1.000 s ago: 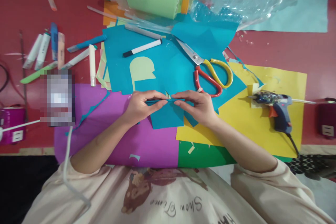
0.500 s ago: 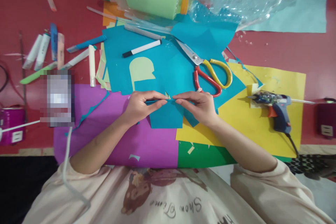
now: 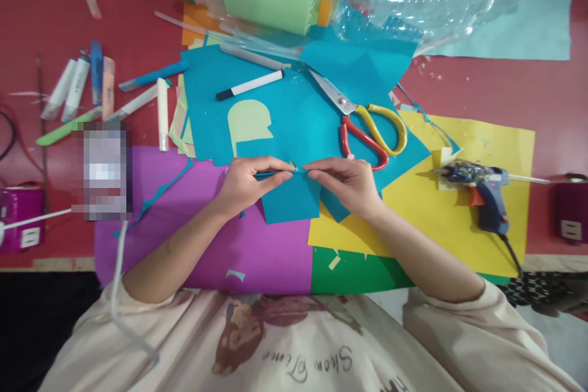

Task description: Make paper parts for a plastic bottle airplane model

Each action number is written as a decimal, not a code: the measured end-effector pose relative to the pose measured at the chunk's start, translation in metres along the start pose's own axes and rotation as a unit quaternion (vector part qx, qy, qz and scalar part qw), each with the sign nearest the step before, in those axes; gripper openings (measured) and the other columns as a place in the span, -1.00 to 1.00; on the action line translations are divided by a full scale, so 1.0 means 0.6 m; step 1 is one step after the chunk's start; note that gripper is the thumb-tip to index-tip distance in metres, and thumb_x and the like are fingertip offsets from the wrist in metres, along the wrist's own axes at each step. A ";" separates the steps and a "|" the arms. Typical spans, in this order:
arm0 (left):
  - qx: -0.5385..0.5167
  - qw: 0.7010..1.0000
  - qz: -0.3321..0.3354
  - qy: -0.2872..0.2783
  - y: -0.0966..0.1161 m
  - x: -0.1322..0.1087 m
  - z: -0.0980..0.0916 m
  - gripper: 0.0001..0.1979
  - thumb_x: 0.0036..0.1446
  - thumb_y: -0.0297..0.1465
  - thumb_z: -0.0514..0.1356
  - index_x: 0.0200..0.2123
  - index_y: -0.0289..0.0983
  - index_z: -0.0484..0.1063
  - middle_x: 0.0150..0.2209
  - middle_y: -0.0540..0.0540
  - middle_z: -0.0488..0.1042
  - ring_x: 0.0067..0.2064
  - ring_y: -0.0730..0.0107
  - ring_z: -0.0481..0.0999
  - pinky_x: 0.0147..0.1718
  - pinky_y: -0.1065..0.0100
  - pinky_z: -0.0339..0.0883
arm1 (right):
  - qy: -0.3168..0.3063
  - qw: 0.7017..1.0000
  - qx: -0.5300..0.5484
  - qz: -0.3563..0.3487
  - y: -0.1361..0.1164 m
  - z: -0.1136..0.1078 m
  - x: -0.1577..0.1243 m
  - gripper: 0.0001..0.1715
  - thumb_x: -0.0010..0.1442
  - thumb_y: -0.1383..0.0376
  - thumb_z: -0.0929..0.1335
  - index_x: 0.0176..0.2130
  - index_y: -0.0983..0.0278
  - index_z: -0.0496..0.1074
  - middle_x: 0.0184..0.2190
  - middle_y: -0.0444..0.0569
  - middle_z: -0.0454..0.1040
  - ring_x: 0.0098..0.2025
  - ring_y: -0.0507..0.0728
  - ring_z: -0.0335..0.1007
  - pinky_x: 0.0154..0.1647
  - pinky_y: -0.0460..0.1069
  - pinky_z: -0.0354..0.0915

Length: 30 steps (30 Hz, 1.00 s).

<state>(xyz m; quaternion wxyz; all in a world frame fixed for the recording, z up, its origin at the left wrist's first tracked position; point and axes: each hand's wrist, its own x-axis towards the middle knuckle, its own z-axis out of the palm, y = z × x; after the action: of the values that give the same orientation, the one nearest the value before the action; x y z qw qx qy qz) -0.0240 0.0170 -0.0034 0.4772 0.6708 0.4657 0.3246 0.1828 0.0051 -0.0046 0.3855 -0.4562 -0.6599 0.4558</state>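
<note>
Hardly anything has shifted: left hand and right hand stay pinched on the top fold of the blue paper, fingertips almost meeting. Paper lies mid-worktop; scissors at 1 o'clock, glue gun at 3 o'clock.

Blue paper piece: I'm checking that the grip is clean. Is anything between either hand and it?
Nothing visible. The left hand and the right hand both pinch the top edge of the blue paper piece directly, fingertips nearly meeting. The scissors lie just beyond the right hand, not between.
</note>
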 end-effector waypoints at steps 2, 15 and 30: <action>0.003 1.000 -0.003 -0.002 0.000 0.001 0.000 -0.74 0.09 -0.15 0.28 -0.34 -0.21 0.63 -0.29 -0.06 0.66 -0.25 0.32 0.65 -0.20 0.43 0.52 | 0.000 1.000 0.004 0.001 0.000 0.000 0.000 -0.81 0.19 0.25 0.40 -0.31 0.26 0.63 -0.40 -0.05 0.64 -0.45 0.04 0.52 -0.43 -0.12 0.40; -0.010 1.000 0.002 -0.019 0.000 0.001 -0.002 -0.77 0.11 -0.19 0.28 -0.33 -0.21 0.64 -0.30 -0.06 0.66 -0.27 0.35 0.64 -0.25 0.47 0.50 | 0.004 1.000 0.008 0.024 -0.004 -0.001 -0.004 -0.68 0.18 0.12 0.39 -0.34 0.29 0.64 -0.45 -0.03 0.62 -0.52 0.01 0.44 -0.53 -0.11 0.30; -0.008 0.999 -0.014 0.039 0.000 -0.001 0.001 -0.77 0.11 -0.24 0.28 -0.26 -0.24 0.64 -0.42 -0.05 0.61 -0.54 0.56 0.36 -0.60 0.51 0.17 | 0.074 0.988 0.090 0.106 0.009 -0.009 -0.002 -0.60 0.01 -0.02 0.47 -0.36 0.26 0.63 -0.54 -0.08 0.54 -0.54 -0.01 0.31 -0.58 -0.09 0.20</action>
<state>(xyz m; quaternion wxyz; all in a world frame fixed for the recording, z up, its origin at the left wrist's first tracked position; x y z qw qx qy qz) -0.0236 0.0163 -0.0035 0.4685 0.6474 0.4907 0.3474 0.1894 0.0061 -0.0084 0.4218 -0.5196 -0.5339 0.5168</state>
